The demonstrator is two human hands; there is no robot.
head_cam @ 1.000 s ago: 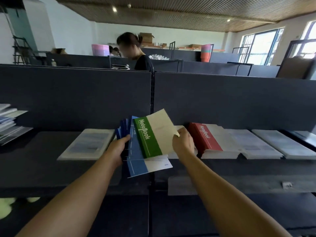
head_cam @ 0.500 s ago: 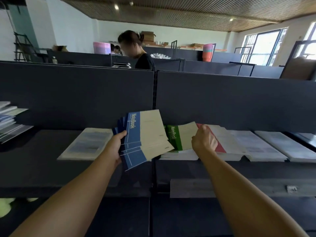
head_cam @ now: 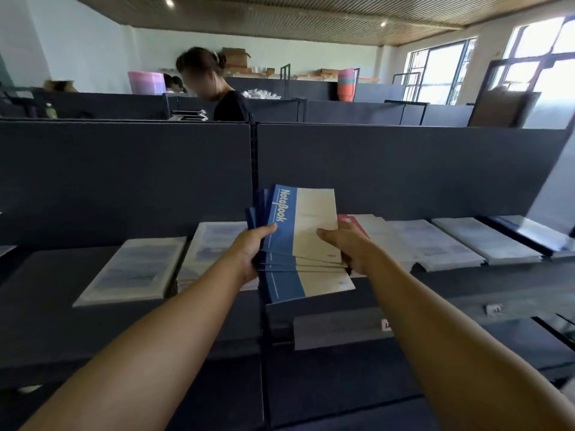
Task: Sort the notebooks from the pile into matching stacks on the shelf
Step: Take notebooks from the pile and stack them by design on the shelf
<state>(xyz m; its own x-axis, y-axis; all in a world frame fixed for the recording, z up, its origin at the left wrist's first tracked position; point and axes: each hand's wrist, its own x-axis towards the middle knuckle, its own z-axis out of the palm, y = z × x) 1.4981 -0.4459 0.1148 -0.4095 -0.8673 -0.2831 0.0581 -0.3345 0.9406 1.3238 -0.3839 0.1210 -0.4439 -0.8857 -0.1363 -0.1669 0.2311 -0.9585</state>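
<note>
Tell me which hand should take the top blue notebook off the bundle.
Probably the right hand: it already pinches the top blue notebook by its edge, while the left hand grips the bundle.

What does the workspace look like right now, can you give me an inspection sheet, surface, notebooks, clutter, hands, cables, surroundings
Surface: dark shelf backed by dark partition panels.
Job's things: fanned bundle of blue notebooks held above the shelf; red notebook stack just right of it; pale notebook stacks lying flat left and right.
Clutter: small white label on the shelf edge.
Hands: left hand grips the bundle's blue edge; right hand holds its right side, thumb on the top cover.
Cables: nothing seen.
Surroundings: person in black behind the partition; pink tub; cardboard boxes; bright windows.
</note>
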